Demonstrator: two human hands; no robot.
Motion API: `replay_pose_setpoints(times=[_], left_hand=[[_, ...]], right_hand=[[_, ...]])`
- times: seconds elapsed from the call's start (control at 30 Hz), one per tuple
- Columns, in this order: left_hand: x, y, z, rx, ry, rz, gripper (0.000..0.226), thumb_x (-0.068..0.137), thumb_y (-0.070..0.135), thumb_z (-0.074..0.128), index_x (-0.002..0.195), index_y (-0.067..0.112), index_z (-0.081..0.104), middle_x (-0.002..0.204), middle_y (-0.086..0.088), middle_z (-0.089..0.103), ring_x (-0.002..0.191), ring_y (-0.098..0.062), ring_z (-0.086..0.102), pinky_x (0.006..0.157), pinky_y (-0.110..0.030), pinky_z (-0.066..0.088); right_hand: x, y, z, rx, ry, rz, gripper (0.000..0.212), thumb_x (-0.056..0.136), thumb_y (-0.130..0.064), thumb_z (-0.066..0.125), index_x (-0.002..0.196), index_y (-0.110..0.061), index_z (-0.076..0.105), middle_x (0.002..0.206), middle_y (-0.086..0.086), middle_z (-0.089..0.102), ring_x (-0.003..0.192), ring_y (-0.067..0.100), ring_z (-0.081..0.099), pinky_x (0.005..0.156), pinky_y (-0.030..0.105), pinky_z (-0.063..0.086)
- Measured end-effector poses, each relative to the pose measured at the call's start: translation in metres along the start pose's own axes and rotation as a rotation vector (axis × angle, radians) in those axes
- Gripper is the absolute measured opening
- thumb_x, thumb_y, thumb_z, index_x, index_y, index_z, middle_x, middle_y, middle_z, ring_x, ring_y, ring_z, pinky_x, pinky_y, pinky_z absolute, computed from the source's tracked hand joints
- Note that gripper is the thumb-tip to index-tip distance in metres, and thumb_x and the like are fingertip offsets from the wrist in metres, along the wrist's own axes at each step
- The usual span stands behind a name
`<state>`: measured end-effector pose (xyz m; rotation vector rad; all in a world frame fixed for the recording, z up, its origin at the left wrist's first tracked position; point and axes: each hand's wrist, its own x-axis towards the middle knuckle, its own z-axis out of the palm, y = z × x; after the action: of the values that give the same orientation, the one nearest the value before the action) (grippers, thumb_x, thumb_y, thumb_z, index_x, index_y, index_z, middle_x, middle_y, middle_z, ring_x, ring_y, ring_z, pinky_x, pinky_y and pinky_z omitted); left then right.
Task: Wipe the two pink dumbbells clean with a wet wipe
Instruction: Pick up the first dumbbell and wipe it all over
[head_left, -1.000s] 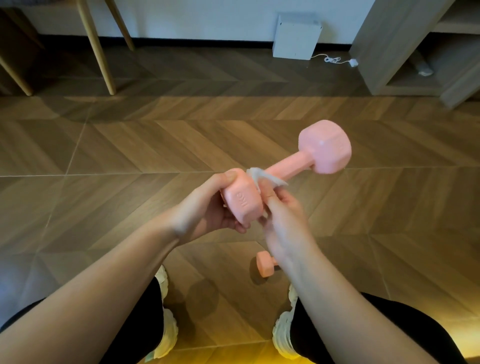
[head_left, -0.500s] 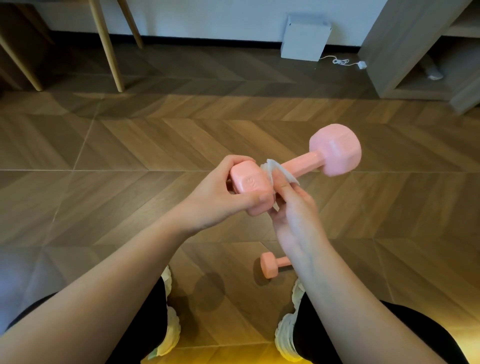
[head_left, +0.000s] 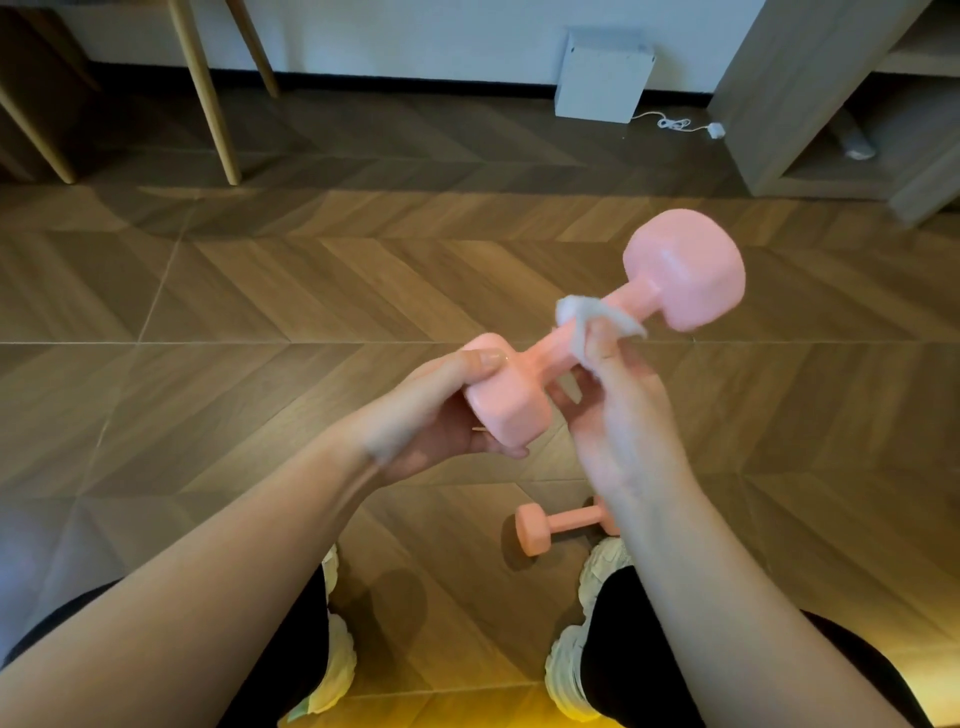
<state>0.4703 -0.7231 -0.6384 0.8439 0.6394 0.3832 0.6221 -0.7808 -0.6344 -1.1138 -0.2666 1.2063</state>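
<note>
Glossy pink hex-ended dumbbell (head_left: 613, 332) held tilted above wood-grain floor (head_left: 260, 312), left hand (head_left: 431, 415) curled round its near head, right hand (head_left: 618, 415) fingers (head_left: 597, 343) pinching crumpled white wet wipe (head_left: 582, 317) round the bar; second pink dumbbell (head_left: 550, 527) on floor near shoes.

Wet wipe (head_left: 597, 317) around dumbbell (head_left: 613, 332) handle
</note>
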Motion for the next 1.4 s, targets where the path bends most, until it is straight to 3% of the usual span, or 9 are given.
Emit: replay_pose_setpoints(times=[0.1,0.2,0.33,0.5,0.73,0.9,1.03,1.17,1.4], left_hand=[[0.000,0.004,-0.005,-0.058,-0.048,0.030,0.050,0.083,0.038,0.059,0.120,0.005,0.052,0.112,-0.019,0.064,0.093,-0.029,0.065,0.069,-0.039,0.058],[-0.002,0.005,-0.009,-0.099,-0.096,0.042,0.075,0.079,0.040,0.069,0.133,-0.005,0.042,0.112,-0.019,0.062,0.091,-0.028,0.066,0.072,-0.040,0.057],[-0.001,0.003,-0.012,-0.151,-0.160,0.027,0.076,0.069,0.049,0.083,0.122,0.003,0.054,0.114,-0.026,0.060,0.093,-0.034,0.065,0.075,-0.043,0.058],[0.000,0.000,-0.010,-0.204,-0.213,-0.116,0.091,0.078,0.053,0.072,0.143,-0.002,0.040,0.107,-0.033,0.062,0.087,-0.039,0.069,0.076,-0.042,0.061],[0.009,-0.003,0.005,0.035,0.016,0.079,0.122,0.050,0.053,0.093,0.145,0.009,0.032,0.098,-0.017,0.066,0.076,-0.028,0.069,0.069,-0.033,0.059],[0.005,0.000,0.012,0.000,-0.057,0.070,0.058,0.089,0.055,0.044,0.118,0.008,0.062,0.080,-0.016,0.062,0.062,-0.024,0.064,0.059,-0.032,0.058],[0.002,0.004,0.009,-0.067,-0.105,0.074,0.071,0.092,0.056,0.039,0.129,-0.004,0.047,0.080,-0.020,0.058,0.059,-0.028,0.060,0.056,-0.033,0.056],[-0.002,0.004,0.007,-0.115,-0.180,-0.026,0.070,0.088,0.065,0.035,0.106,0.001,0.059,0.078,-0.019,0.059,0.059,-0.027,0.061,0.056,-0.032,0.056],[-0.002,-0.007,0.001,-0.133,-0.250,-0.251,0.093,0.076,0.082,0.032,0.105,-0.003,0.058,0.075,-0.021,0.065,0.058,-0.029,0.068,0.056,-0.031,0.058]], right_hand=[[-0.009,0.014,0.008,-0.170,-0.063,0.012,0.030,0.068,-0.039,0.072,0.092,-0.023,0.078,0.100,-0.003,0.076,0.101,0.012,0.069,0.091,0.034,0.053],[-0.011,0.012,0.011,-0.253,-0.052,-0.009,0.021,0.064,-0.039,0.075,0.082,-0.029,0.081,0.097,-0.005,0.077,0.103,0.010,0.068,0.090,0.031,0.050],[-0.002,-0.008,0.004,-0.113,-0.048,-0.035,0.037,0.072,-0.026,0.076,0.104,-0.009,0.073,0.096,-0.003,0.074,0.087,0.008,0.067,0.081,0.026,0.049],[0.005,-0.035,-0.007,-0.031,0.011,-0.124,0.009,0.070,-0.032,0.075,0.078,-0.030,0.080,0.101,-0.007,0.073,0.101,0.010,0.067,0.101,0.040,0.047],[0.009,-0.036,-0.010,-0.028,0.083,-0.184,0.044,0.070,-0.040,0.075,0.110,-0.026,0.069,0.109,-0.006,0.072,0.106,0.011,0.067,0.095,0.034,0.050],[0.000,-0.015,0.002,-0.153,-0.027,-0.216,0.020,0.080,-0.034,0.074,0.096,-0.024,0.075,0.096,-0.010,0.074,0.094,0.005,0.066,0.087,0.027,0.050],[-0.010,0.001,0.009,-0.287,-0.126,-0.196,0.006,0.080,-0.028,0.074,0.082,-0.031,0.079,0.081,-0.013,0.074,0.070,0.002,0.065,0.057,0.018,0.051],[-0.003,-0.007,0.005,-0.246,-0.115,-0.191,0.013,0.075,-0.024,0.078,0.088,-0.026,0.080,0.096,-0.006,0.077,0.093,0.003,0.070,0.074,0.015,0.052],[0.012,-0.035,-0.013,-0.006,-0.033,-0.208,0.055,0.075,-0.041,0.077,0.122,-0.015,0.064,0.118,0.002,0.067,0.108,0.014,0.064,0.089,0.032,0.050]])
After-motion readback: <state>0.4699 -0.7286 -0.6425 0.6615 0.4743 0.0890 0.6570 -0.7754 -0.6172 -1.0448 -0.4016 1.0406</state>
